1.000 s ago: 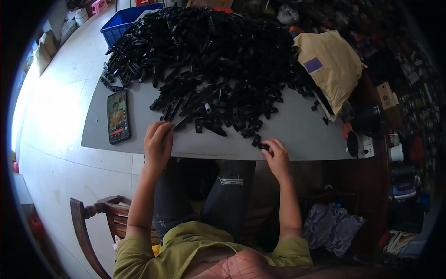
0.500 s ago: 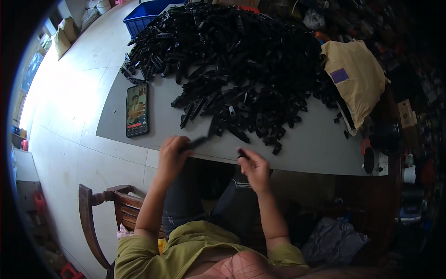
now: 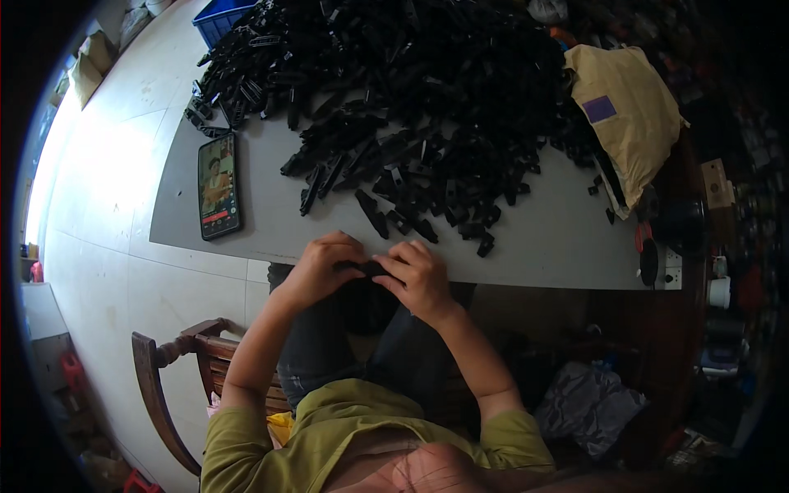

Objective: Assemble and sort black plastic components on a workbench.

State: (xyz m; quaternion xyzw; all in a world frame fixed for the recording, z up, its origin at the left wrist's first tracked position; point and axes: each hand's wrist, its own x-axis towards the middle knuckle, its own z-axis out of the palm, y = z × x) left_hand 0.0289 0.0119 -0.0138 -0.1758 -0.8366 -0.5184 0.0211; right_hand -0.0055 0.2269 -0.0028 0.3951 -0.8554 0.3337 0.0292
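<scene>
Just past the table's front edge, my left hand (image 3: 326, 264) and my right hand (image 3: 417, 278) are drawn close together. Between their fingertips is a small black plastic part (image 3: 372, 269), mostly covered by the fingers, so whether it is one piece or two joined cannot be made out. Both hands are closed, thumbs pressed against it. Beyond them a big heap of black plastic parts (image 3: 394, 90) spreads over the grey table (image 3: 320, 238). The nearest loose long black piece (image 3: 371, 215) lies a little ahead of my hands.
A phone (image 3: 219, 187) with its screen lit lies at the table's left. On the right stand a tan sack (image 3: 629, 115) and red-handled scissors (image 3: 646, 251). A blue crate (image 3: 220, 23) is at the far left, a wooden chair (image 3: 168, 353) behind my left arm.
My hands, apart before with a long black piece in the left and a small black one in the right, have come together. The view has shifted slightly.
</scene>
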